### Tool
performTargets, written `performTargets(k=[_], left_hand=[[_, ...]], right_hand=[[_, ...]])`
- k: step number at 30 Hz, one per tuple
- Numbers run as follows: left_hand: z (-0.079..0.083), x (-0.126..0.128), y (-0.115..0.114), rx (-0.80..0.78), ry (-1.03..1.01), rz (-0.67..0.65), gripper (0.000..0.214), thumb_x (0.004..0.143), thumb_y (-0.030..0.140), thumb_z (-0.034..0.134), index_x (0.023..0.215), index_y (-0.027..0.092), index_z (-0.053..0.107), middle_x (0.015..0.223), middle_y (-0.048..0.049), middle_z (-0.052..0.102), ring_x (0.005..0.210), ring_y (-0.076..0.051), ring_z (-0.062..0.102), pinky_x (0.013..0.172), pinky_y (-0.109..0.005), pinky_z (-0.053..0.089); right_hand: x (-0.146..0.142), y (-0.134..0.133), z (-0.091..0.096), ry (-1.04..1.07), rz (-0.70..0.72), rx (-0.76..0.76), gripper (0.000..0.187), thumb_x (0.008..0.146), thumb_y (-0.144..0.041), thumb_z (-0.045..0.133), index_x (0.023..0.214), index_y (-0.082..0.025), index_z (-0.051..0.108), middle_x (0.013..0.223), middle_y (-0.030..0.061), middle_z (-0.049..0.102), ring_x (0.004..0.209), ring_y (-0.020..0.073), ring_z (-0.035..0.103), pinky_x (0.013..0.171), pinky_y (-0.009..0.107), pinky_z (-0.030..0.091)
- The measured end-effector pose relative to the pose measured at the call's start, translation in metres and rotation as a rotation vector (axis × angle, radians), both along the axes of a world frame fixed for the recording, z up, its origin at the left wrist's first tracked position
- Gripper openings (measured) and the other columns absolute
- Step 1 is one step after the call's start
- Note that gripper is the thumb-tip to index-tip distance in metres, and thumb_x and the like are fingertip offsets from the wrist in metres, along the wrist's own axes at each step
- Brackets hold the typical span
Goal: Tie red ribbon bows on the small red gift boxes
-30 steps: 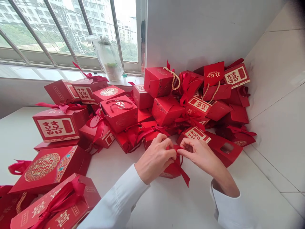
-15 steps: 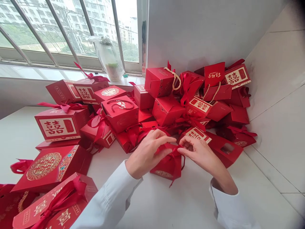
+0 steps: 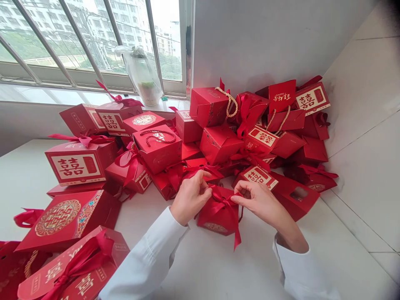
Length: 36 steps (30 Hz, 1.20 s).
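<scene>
Two grips, left hand (image 3: 190,198) and right hand (image 3: 260,199), are pinching opposite sides of the bow (image 3: 218,194), which is running crosswise between them, knot (image 3: 224,203) nearer the right, atop the box (image 3: 208,214) on the tabletop (image 3: 193,271).

Box (image 3: 208,215): smooth card, low sheen. Ribbon (image 3: 223,201): satiny cloth. Rope handle (image 3: 235,109): twisted, ridged. Table (image 3: 200,266): smooth, faintly glossy. Window bars (image 3: 81,41): shiny metal. Bag (image 3: 142,75): thin, crinkled plastic.
</scene>
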<state>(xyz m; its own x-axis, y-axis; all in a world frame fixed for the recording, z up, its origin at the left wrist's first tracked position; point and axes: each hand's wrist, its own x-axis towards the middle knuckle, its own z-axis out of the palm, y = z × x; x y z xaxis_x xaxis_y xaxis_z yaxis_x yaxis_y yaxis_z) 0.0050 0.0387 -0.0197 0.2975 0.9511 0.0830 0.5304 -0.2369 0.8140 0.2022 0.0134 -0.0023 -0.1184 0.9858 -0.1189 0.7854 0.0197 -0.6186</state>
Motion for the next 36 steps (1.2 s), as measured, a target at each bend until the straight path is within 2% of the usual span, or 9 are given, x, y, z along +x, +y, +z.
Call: performTargets(k=[2, 4, 6, 10, 16, 20, 28, 36], left_hand=[[0.002, 0.0, -0.001, -0.028, 0.002, -0.003, 0.019, 0.083, 0.03, 0.048, 0.094, 0.017, 0.058, 0.061, 0.0042, 0.054, 0.054, -0.011, 0.047, 0.053, -0.021, 0.035], [0.003, 0.0, -0.001, -0.058, 0.008, -0.024, 0.028, 0.085, 0.043, 0.047, 0.083, 0.018, 0.059, 0.058, 0.0044, 0.052, 0.053, -0.011, 0.044, 0.052, -0.022, 0.033], [0.002, 0.002, -0.001, -0.069, 0.016, -0.033, 0.032, 0.084, 0.046, 0.048, 0.075, 0.017, 0.057, 0.057, 0.0043, 0.051, 0.052, -0.01, 0.042, 0.052, -0.022, 0.032], [-0.005, 0.009, 0.0, -0.011, 0.011, 0.042, 0.024, 0.08, 0.036, 0.055, 0.064, 0.017, 0.052, 0.055, 0.0052, 0.046, 0.053, -0.009, 0.039, 0.053, -0.021, 0.029], [-0.014, 0.016, 0.0, 0.024, -0.039, 0.137, 0.018, 0.078, 0.027, 0.054, 0.063, 0.017, 0.049, 0.054, 0.0058, 0.041, 0.053, -0.009, 0.036, 0.053, -0.02, 0.027], [-0.018, 0.016, 0.0, 0.067, -0.021, 0.13, 0.017, 0.077, 0.023, 0.054, 0.063, 0.017, 0.048, 0.054, 0.0059, 0.041, 0.053, -0.008, 0.036, 0.052, -0.02, 0.027], [-0.011, 0.012, -0.001, 0.084, -0.043, 0.098, 0.017, 0.078, 0.024, 0.055, 0.063, 0.017, 0.049, 0.053, 0.0058, 0.041, 0.052, -0.008, 0.036, 0.052, -0.02, 0.027], [-0.013, 0.012, 0.001, 0.107, -0.031, 0.103, 0.017, 0.079, 0.02, 0.056, 0.064, 0.017, 0.049, 0.054, 0.006, 0.041, 0.053, -0.009, 0.037, 0.052, -0.021, 0.028]], right_hand=[[0.0, 0.0, -0.001, -0.006, -0.006, -0.003, 0.015, 0.076, -0.032, 0.056, 0.067, -0.02, 0.055, 0.06, -0.0046, 0.05, 0.054, 0.011, 0.039, 0.051, 0.024, 0.025], [0.0, 0.001, -0.002, -0.004, -0.009, -0.003, 0.014, 0.076, -0.032, 0.056, 0.067, -0.021, 0.055, 0.06, -0.0048, 0.05, 0.054, 0.0109, 0.039, 0.05, 0.024, 0.025], [0.0, 0.001, -0.002, -0.003, -0.01, -0.005, 0.014, 0.076, -0.032, 0.056, 0.067, -0.021, 0.055, 0.061, -0.005, 0.049, 0.054, 0.0109, 0.038, 0.05, 0.024, 0.025], [-0.001, 0.0, -0.003, 0.002, -0.009, -0.015, 0.014, 0.076, -0.032, 0.056, 0.067, -0.021, 0.054, 0.06, -0.0054, 0.048, 0.054, 0.0109, 0.038, 0.051, 0.024, 0.026], [0.0, 0.0, -0.006, 0.019, -0.007, 0.006, 0.013, 0.076, -0.028, 0.055, 0.066, -0.021, 0.051, 0.061, -0.0054, 0.049, 0.056, 0.0108, 0.04, 0.053, 0.024, 0.028], [0.0, 0.001, -0.008, 0.02, 0.001, -0.001, 0.012, 0.075, -0.026, 0.054, 0.065, -0.021, 0.051, 0.058, -0.0058, 0.047, 0.054, 0.0102, 0.039, 0.051, 0.023, 0.027], [0.001, -0.001, -0.001, 0.021, -0.002, 0.004, 0.012, 0.074, -0.024, 0.056, 0.063, -0.02, 0.052, 0.054, -0.0064, 0.045, 0.049, 0.009, 0.037, 0.048, 0.022, 0.025], [0.0, -0.001, -0.002, 0.015, -0.007, 0.009, 0.013, 0.075, -0.025, 0.055, 0.063, -0.02, 0.051, 0.054, -0.0065, 0.045, 0.05, 0.009, 0.038, 0.049, 0.022, 0.026]])
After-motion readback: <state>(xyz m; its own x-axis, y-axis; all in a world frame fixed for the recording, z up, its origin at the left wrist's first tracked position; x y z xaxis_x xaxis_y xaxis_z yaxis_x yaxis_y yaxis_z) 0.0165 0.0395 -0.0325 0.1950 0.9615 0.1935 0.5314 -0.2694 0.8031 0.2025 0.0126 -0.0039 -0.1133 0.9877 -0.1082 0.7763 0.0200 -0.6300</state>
